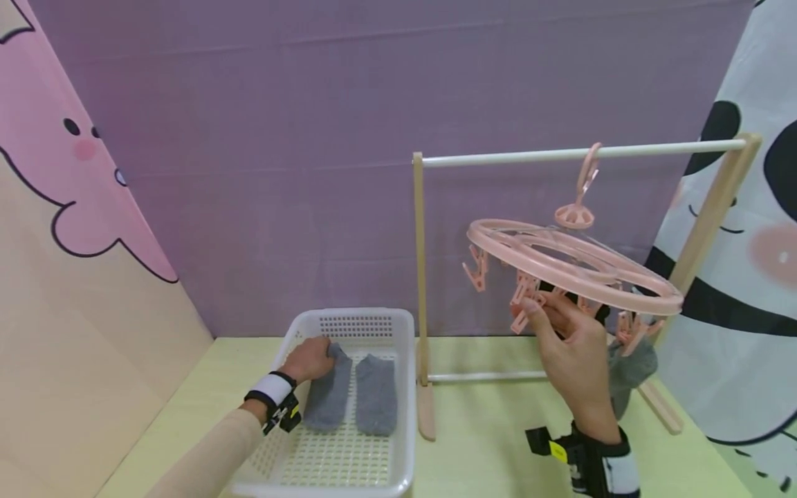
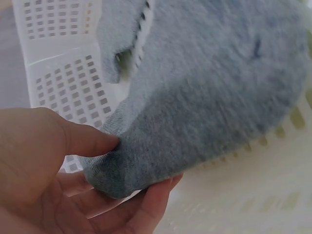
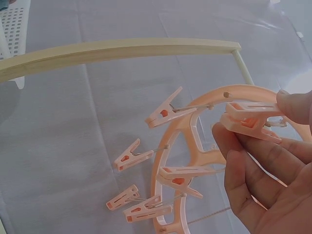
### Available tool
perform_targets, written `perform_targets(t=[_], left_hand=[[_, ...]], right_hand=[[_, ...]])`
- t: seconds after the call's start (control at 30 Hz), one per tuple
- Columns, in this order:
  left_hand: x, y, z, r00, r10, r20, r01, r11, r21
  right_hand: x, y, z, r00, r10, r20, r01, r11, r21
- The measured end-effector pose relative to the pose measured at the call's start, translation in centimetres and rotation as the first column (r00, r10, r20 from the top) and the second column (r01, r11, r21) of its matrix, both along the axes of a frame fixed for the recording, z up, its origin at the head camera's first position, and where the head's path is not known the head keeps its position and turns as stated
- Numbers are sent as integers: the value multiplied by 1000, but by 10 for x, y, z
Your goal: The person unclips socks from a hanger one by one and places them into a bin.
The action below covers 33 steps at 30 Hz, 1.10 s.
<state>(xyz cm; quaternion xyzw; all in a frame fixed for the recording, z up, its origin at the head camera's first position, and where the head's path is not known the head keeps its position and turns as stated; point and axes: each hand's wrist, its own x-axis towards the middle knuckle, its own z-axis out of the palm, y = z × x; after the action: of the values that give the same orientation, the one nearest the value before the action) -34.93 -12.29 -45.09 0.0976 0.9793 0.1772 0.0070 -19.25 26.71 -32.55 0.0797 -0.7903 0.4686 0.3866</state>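
Note:
My left hand (image 1: 309, 360) pinches the cuff end of a grey sock (image 2: 195, 92) between thumb and fingers, over the white plastic basket (image 1: 405, 415). Beside it in the basket lies a second grey sock (image 1: 376, 398). My right hand (image 1: 575, 346) holds a pink clothespin (image 3: 251, 117) by thumb and fingers, under the rim of a round pink drying hanger (image 1: 573, 273). The hanger hooks on the white bar (image 1: 498, 159) and tilts down to the right. Behind my right wrist a grey sock (image 1: 631, 366) hangs from a clip at the hanger's right side.
Wooden uprights (image 1: 420, 277) hold the bar, with feet on the pale green table (image 1: 473, 429). More pink clips (image 3: 134, 156) dangle around the hanger's ring. A purple cloth (image 1: 280, 173) stands behind, with patterned panels at both sides.

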Motion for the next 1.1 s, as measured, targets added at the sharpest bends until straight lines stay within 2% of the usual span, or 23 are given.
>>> perform_targets(t=[0.2,0.33,0.57,0.73,0.8,0.87,0.97,1.1], left_hand=[[-5,3,-3,996,-18,-86,7,991,-130],[-4,5,-4,995,-28,-91,9,980,-200],[0,6,-5,990,-70,-125,38,970,-239],[3,9,-7,989,-115,-93,91,967,-238],[4,10,-8,985,-141,-103,111,960,-257],[4,12,-9,975,-173,-138,130,952,-277],[5,16,-4,943,-236,-234,175,952,-251],[12,34,20,911,-263,-319,245,965,-95]], right_hand=[[0,0,3,1000,-16,21,16,1000,6],[0,0,3,1000,-7,14,7,1000,-1],[1,0,4,1000,-6,-2,6,1000,2],[3,1,3,1000,-23,13,23,1000,12],[3,2,2,1000,-23,19,22,1000,12],[3,1,2,1000,-18,25,18,1000,8],[3,1,1,999,-17,34,16,1000,5],[2,-1,0,1000,-9,25,9,1000,21]])
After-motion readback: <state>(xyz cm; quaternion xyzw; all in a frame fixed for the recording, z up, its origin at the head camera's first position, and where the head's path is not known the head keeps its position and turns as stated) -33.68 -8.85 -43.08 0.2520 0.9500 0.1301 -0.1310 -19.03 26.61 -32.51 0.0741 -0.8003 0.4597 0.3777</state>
